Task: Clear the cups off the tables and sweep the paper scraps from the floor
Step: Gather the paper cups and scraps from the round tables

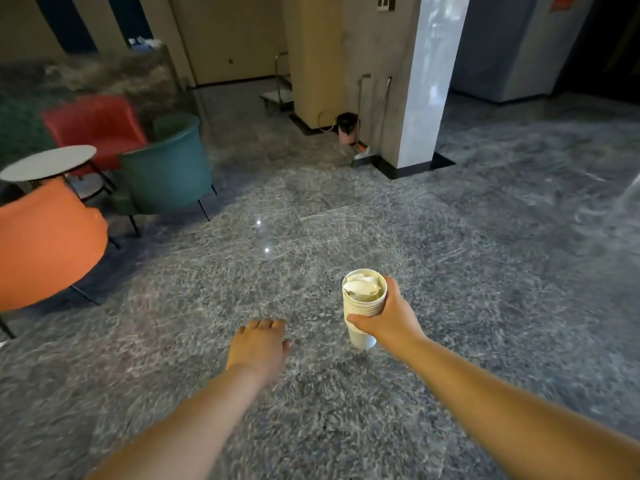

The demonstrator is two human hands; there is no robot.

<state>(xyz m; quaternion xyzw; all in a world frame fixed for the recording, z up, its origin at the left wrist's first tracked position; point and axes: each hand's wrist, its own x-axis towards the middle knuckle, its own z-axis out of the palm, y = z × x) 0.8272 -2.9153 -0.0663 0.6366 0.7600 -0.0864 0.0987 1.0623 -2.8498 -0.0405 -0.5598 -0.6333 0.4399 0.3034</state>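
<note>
The speckled grey stone floor [311, 220] is stretching toward a small pink-and-black bin [347, 129]. The right hand [388, 317] is clamping a nested stack of white paper cups [363, 306], scrap-filled, upright, probably for binning. The left hand [258, 344] is hanging empty, fingers relaxed.

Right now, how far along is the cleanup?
Done: the round table in view shows no cups. In hand: the right hand grips a stack of paper cups with crumpled paper on top; the left hand is free. Left: binning them at the bin; no scraps visible here.
</note>
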